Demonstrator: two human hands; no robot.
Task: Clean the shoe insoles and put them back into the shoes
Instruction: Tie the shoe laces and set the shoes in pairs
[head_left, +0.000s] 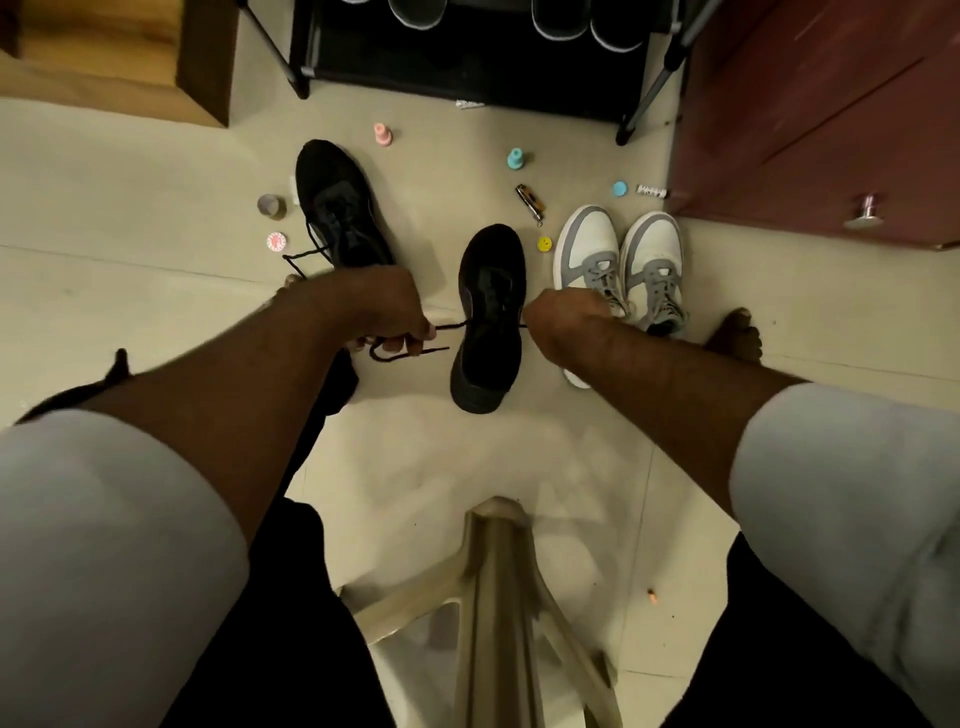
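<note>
The black shoe (491, 317) we are working on stands on the tiled floor (156, 291) at the centre of our head view, toe toward 12 o'clock, between our two hands. Our left hand (387, 312), at the shoe's 9 o'clock, has its fingers curled around a loop of the black lace (410, 345). Our right hand (563, 317), at its 3 o'clock, is closed on the other lace end, which runs taut to the shoe. The second black shoe (340, 208) lies at 10 o'clock, its laces loose. A pair of grey-and-white sneakers (618, 260) stands side by side at 2 o'clock, just beyond the right hand. Small caps and toys are scattered around 12 o'clock, before a dark shoe rack (467, 67). We cannot see any insoles
</note>
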